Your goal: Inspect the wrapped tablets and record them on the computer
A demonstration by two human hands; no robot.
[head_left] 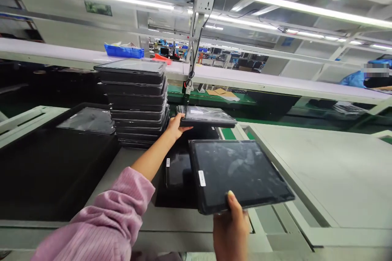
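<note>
My right hand [231,224] grips the near edge of a black tablet [240,173] with a white label, holding it face up above the bench. My left hand [175,127], in a pink sleeve, reaches forward and holds the left end of another black tablet [206,116] lifted just right of a tall stack of black tablets in trays [136,102]. A further black tablet [178,169] lies flat on the bench under my arms.
A black mat [45,171] covers the bench at left, with a bagged tablet [88,120] on it. A white shelf [275,83] runs across behind, carrying a blue bin [124,51]. A pale bench top [330,171] extends right. A person in blue [372,75] is at far right.
</note>
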